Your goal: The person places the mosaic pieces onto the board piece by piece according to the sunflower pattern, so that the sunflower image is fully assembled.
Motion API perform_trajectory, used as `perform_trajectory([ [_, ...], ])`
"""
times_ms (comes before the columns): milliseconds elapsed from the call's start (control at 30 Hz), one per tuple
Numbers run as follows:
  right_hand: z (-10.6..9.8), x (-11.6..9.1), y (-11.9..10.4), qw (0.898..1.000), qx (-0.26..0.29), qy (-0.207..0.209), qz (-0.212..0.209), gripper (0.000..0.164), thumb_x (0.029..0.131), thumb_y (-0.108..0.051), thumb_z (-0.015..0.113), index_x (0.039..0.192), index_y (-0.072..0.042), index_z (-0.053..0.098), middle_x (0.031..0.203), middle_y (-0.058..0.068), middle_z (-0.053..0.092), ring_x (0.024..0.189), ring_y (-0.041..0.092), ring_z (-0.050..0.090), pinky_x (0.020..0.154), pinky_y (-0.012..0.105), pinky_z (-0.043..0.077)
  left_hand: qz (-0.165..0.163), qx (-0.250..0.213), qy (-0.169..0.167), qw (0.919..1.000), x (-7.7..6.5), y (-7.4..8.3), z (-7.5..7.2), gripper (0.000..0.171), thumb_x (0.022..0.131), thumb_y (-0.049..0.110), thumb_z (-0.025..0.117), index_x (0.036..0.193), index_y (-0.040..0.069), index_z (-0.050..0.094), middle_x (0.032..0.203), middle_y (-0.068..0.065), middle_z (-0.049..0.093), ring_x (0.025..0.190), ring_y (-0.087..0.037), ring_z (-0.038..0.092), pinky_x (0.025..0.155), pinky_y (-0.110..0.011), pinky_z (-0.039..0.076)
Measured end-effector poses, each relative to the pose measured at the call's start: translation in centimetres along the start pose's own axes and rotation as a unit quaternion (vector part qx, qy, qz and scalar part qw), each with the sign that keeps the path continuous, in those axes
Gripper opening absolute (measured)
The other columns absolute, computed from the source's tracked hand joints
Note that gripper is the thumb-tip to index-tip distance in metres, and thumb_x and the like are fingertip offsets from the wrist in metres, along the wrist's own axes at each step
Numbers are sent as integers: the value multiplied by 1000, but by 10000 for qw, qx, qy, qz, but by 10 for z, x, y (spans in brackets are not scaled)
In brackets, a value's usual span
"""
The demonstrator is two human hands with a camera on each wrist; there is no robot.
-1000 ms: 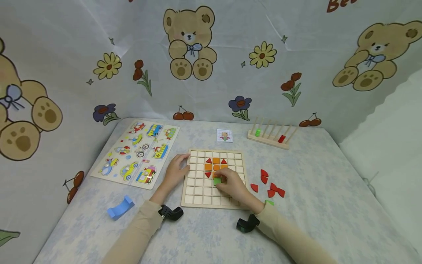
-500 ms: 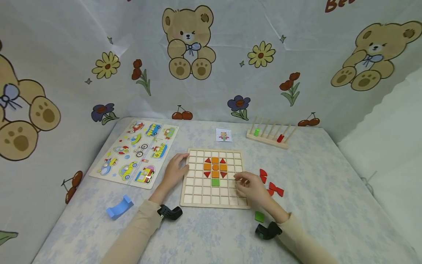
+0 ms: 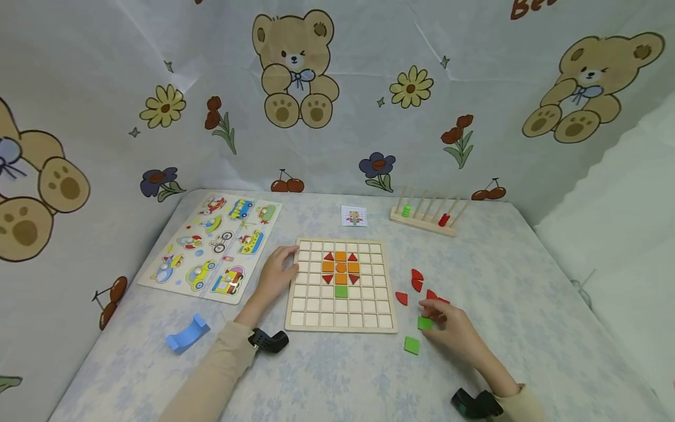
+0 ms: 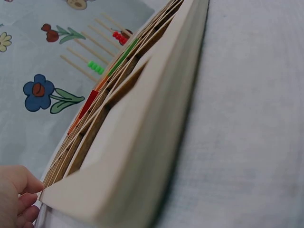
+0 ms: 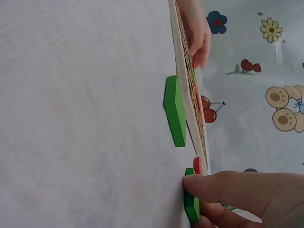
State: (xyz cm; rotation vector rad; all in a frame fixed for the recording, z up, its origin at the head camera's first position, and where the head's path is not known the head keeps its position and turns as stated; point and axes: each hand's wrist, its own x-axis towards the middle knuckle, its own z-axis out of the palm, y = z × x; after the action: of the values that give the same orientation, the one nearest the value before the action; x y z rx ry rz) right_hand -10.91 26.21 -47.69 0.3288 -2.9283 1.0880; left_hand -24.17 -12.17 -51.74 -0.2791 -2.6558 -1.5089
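So the right hand (image 3: 452,331) has its grip clamped on a green, flat square tile (image 3: 424,323), thumb on one side and fingers on the other. That tile's off to the right of the pale wooden grid board (image 3: 341,329), down by the near right corner. Can't really tell if it's touching the table (image 3: 327,381) or a hair above it. There's a matching second green square (image 3: 412,346) lying flat between the board's corner and the right hand.

The left hand (image 3: 274,274) is just resting against the left edge of the board, thumb and fingers apart, not clamped on anything.

On the board itself: an orange round piece (image 3: 341,268) in the middle, orange squares (image 3: 340,257) on all four sides of it, red triangles (image 3: 329,257) in the four corners, and a third green square (image 3: 341,291) right below the bottom orange one. Some red quarter-circle pieces (image 3: 402,298) are scattered on the table to the right, a few partly hidden behind the fingers.

Around that, there's a small white printed card (image 3: 354,216) behind the board, a wooden peg rack (image 3: 424,224) with green and red beads back right, a vehicle-picture puzzle board (image 3: 213,255) back left, and a blue curved block (image 3: 187,334) front left.
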Motion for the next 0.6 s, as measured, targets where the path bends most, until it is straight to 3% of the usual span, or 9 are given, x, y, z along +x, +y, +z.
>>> perform_trajectory([
  [167,15,22,-24,9996,107,116,-237,49,70,-2,79,116,-2,63,91,1,66,83,16,61,74,25,54,-41,2,-17,10000,-1,-1,-3,44,90,15,59,133,10,54,132,-9,55,130,-27,47,113,-45,35],
  [433,64,65,-80,9922,534,-547,-982,44,75,-4,76,117,-1,63,92,4,67,85,18,60,73,25,54,42,64,101,9999,0,-4,-2,44,88,13,61,131,10,56,130,-8,57,130,-26,48,114,-43,34],
  [600,85,79,-96,9904,690,-637,-1018,41,74,0,76,114,-2,65,93,5,66,84,16,57,72,23,52,-21,64,55,10000,1,-2,-1,44,88,13,61,132,11,56,131,-7,57,132,-25,46,115,-42,33],
])
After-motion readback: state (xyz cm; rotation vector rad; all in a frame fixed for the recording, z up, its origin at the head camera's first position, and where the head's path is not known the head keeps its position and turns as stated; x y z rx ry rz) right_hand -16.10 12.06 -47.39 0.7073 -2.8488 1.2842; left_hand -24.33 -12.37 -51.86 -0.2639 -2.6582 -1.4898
